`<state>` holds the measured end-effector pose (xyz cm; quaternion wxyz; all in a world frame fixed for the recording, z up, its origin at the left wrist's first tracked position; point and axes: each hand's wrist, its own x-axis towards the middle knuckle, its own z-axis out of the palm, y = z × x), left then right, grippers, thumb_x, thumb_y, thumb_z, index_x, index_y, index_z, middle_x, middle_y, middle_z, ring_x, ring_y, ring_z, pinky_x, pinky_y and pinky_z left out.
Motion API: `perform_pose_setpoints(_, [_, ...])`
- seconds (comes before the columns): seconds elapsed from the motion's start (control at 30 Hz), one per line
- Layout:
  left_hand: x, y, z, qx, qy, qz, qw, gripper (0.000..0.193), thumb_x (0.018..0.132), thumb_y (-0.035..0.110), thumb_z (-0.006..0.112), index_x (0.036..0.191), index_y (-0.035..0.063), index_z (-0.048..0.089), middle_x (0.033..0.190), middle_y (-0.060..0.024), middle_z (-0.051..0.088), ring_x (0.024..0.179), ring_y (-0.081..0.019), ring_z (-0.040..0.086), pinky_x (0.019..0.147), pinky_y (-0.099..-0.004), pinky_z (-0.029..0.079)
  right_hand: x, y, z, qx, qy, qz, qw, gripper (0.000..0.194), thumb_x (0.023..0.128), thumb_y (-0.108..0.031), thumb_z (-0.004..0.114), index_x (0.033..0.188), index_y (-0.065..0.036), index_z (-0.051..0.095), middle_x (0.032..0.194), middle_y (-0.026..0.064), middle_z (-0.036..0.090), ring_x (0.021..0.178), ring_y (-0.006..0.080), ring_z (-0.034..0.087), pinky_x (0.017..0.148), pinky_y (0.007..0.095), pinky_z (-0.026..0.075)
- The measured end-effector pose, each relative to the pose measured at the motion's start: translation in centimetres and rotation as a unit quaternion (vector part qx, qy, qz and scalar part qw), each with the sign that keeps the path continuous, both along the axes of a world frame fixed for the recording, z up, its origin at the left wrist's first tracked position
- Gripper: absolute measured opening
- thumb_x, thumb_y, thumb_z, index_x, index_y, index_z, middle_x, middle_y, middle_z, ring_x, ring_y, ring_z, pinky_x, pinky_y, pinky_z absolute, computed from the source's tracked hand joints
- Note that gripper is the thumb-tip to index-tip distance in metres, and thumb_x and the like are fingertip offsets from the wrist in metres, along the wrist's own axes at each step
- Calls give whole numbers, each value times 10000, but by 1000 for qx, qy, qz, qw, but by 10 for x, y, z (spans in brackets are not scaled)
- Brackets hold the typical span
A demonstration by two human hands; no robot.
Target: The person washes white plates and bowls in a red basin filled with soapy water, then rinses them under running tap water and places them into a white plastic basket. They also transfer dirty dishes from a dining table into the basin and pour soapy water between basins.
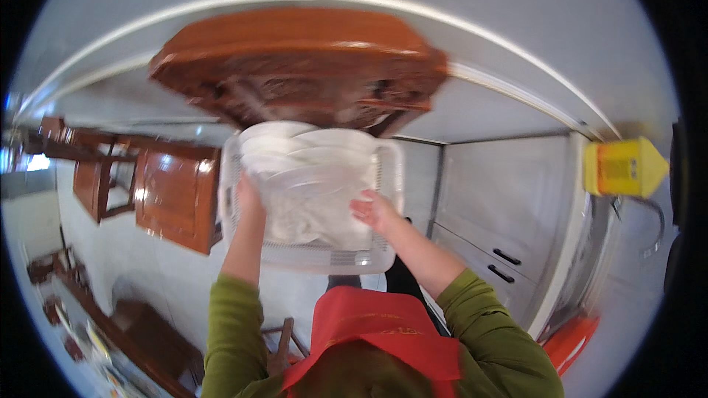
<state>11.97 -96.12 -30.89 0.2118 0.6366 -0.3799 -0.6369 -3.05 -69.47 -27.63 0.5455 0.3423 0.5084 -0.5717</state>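
Observation:
A white plastic basket (332, 261) with slotted sides sits before me. In its far part, several white bowls or plates (310, 149) overlap. A crumpled white cloth or liner (310, 218) covers the nearer part of its floor. My left hand (250, 199) is inside the basket's left side, against the edge of the dishes; its fingers are mostly hidden, so its grip is unclear. Over the right side hovers my right hand (375, 211), fingers apart and pointing left, with nothing seen in it. Blur hides the finer detail. What supports the basket is not visible.
A carved reddish-brown wooden table (310, 38) stands beyond the basket. To the left are wooden chairs (177, 193). Grey cabinets (498, 204) with black handles line the right, where a yellow container (625, 167) sits on the counter. Another wooden table (110, 331) is at lower left.

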Motion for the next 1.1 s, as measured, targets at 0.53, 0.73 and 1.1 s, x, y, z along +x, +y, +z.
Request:
perform_pose_setpoints(0.53, [-164,335,182,99,209,-389,892,136,904,171,514,931,46,561,875,-77,628,767,-153,595,716,-266,464,-179,417,267,259,664,-218,667,221,879,-88,489,1077,-15,556,713,24,536,654,101,534,610,245,454])
perform_pose_setpoints(0.73, [-231,422,230,121,221,-471,846,122,917,179,503,924,65,545,874,-63,626,763,-141,589,732,-263,458,-164,662,129,654,406,9,638,466,758,-292,631,1109,3,546,934,177,632,871,310,614,775,374,474])
perform_pose_setpoints(1.1, [-254,488,242,166,149,-473,853,109,905,176,517,910,73,553,868,-70,627,767,-157,592,727,-276,461,-208,698,96,505,284,-107,808,634,721,-396,694,1079,106,549,961,228,636,908,327,631,774,375,491])
